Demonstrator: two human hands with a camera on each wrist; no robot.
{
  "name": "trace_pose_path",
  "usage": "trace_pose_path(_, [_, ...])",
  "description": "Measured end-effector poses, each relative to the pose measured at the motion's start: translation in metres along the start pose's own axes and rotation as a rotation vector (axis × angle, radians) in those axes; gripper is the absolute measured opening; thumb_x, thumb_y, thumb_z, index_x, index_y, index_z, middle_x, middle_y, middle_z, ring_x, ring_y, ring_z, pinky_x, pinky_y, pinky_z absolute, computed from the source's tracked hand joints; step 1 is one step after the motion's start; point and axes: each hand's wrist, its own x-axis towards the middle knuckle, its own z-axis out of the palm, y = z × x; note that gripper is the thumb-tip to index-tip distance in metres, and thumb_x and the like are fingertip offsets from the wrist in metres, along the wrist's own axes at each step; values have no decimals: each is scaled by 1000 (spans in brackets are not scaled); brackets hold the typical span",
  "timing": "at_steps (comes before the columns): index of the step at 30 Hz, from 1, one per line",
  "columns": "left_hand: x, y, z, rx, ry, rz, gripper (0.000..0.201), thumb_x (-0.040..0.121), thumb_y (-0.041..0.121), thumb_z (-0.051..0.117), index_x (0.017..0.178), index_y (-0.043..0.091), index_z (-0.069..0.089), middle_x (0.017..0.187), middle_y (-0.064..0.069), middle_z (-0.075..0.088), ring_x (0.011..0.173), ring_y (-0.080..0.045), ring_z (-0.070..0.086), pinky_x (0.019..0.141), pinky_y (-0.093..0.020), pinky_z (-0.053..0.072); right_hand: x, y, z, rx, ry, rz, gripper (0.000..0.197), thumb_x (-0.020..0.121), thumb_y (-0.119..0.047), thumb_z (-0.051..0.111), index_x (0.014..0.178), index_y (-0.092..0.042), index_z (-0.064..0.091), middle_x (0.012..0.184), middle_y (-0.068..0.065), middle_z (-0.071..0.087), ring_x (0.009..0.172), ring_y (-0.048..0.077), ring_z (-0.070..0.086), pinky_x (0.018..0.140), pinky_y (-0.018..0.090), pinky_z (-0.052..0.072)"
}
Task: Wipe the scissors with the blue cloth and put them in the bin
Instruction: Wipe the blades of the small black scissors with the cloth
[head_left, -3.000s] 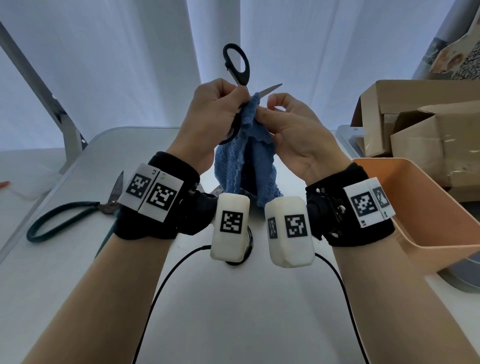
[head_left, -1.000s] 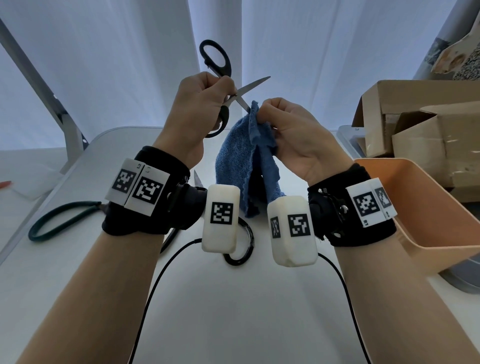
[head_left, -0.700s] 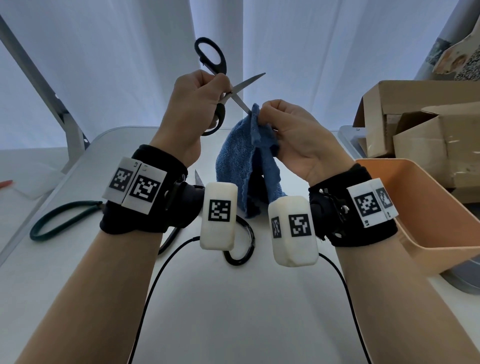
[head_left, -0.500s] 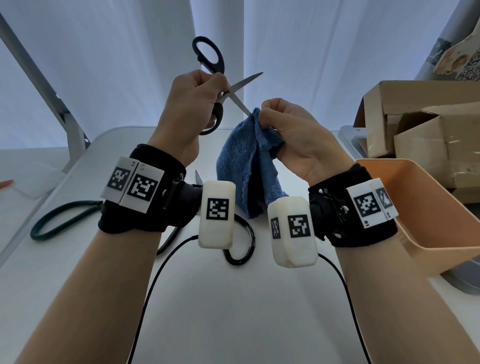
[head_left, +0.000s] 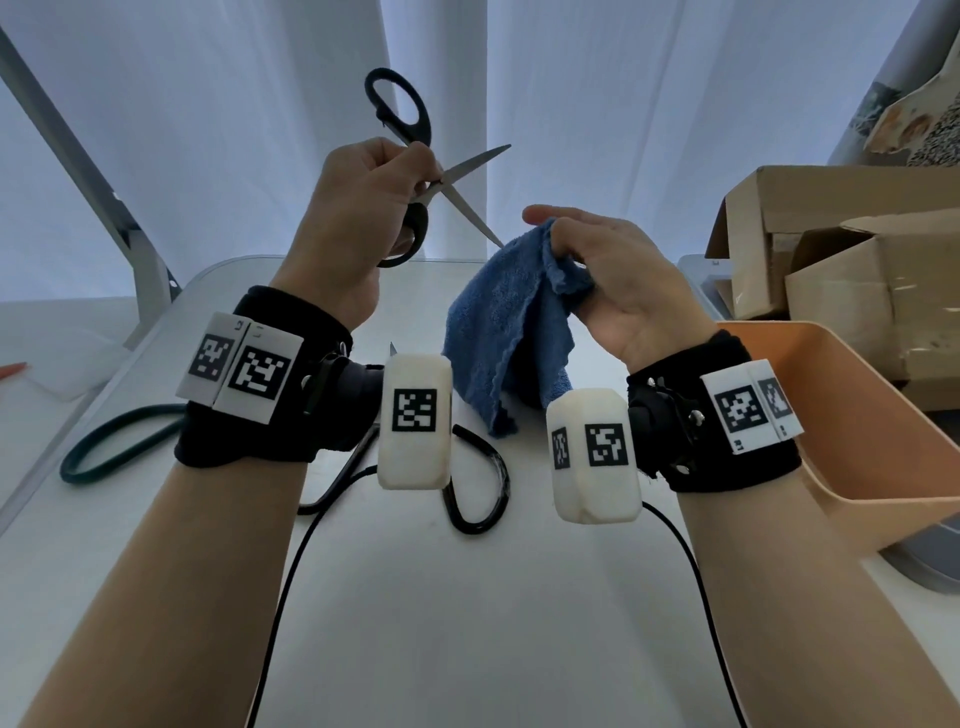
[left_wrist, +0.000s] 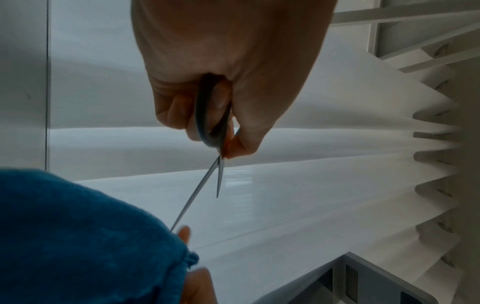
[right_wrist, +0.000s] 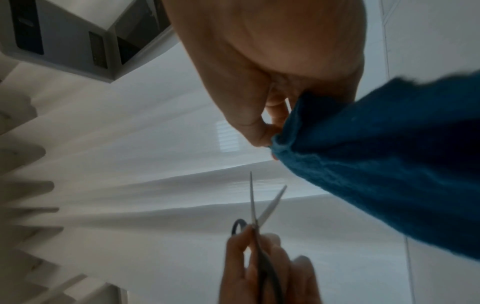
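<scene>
My left hand (head_left: 358, 213) grips black-handled scissors (head_left: 402, 111) by the lower handle loop, held up above the white table with the blades spread apart. In the left wrist view the scissors (left_wrist: 210, 115) point away from the palm. The lower blade's tip ends right at the top edge of the blue cloth (head_left: 504, 332). My right hand (head_left: 618, 275) bunches the cloth, which hangs down toward the table. The right wrist view shows the blue cloth (right_wrist: 389, 164) pinched at its edge and the scissors (right_wrist: 259, 207) just beyond it. An orange bin (head_left: 857, 431) stands at the right.
Green-handled scissors (head_left: 104, 441) lie on the table at the left. Another black-handled pair (head_left: 478, 499) lies under my wrists. Cardboard boxes (head_left: 831, 249) stand behind the bin. Black cables (head_left: 291, 571) run across the table (head_left: 467, 623). A metal frame leg (head_left: 130, 244) rises at the back left.
My right hand has slid the cloth down and right, off the lower blade to its tip. The left hand has shifted the scissors slightly left, blades still spread.
</scene>
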Motion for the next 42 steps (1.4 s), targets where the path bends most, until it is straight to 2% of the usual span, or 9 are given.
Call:
trace_pose_path(6, [1,-3,-1,28,-43,-21,23,94,15,59,70,15,56,63,0,32,49,-11,23,49,-21,23,4,-4,-3,306,-8,51,19,94,-4,56,83,-10,71,78,7,68,69,20,65,72,31,59])
trace_pose_path(10, [0,-5,4,45,-71,-12,24,96,13,56,72,14,57,61,0,31,45,-9,23,43,-17,24,4,-3,-3,404,-104,98,29,92,1,38,75,-9,59,77,10,53,61,21,52,64,31,49])
trace_pose_path(13, [0,-6,6,52,-96,-9,23,96,12,56,73,13,56,59,0,32,43,-8,24,42,-17,24,4,-1,-2,339,-170,99,28,92,8,35,83,-9,55,86,11,56,73,22,55,71,30,48])
trace_pose_path(16, [-1,-6,9,67,-118,-7,22,95,12,57,74,13,55,60,-1,34,44,-9,25,44,-18,24,4,5,3,215,-180,91,17,90,1,58,101,-11,56,99,13,55,84,23,54,81,31,44])
trace_pose_path(21, [-4,-7,14,59,-154,9,20,96,10,54,76,11,54,67,-5,38,44,-6,28,43,-16,26,-1,9,11,176,-171,89,15,89,-14,67,81,-14,54,72,3,58,61,13,55,61,24,42])
trace_pose_path(25, [-7,-8,17,50,-164,16,19,99,13,54,80,10,55,68,-6,46,49,-6,39,47,-14,32,-4,8,16,149,-113,66,21,91,-17,68,79,-16,51,65,0,56,51,10,49,49,19,41])
trace_pose_path(32, [-7,-9,21,57,-170,8,18,96,13,58,78,13,58,63,4,51,53,-6,47,51,-17,40,-3,5,15,148,-156,71,20,89,-4,67,82,-15,52,75,5,59,60,16,55,57,23,48])
trace_pose_path(37, [-9,-8,25,99,-166,22,9,94,16,61,89,8,61,81,-8,54,74,-18,49,68,-30,43,-1,2,9,142,-165,61,23,89,8,60,89,-13,52,82,6,63,62,16,58,59,23,48])
trace_pose_path(42, [-8,-9,25,71,-166,19,12,96,15,59,86,9,58,69,0,50,61,-12,44,55,-21,38,2,7,10,173,-168,59,24,88,-2,66,79,-16,49,77,3,59,66,14,57,59,23,47])
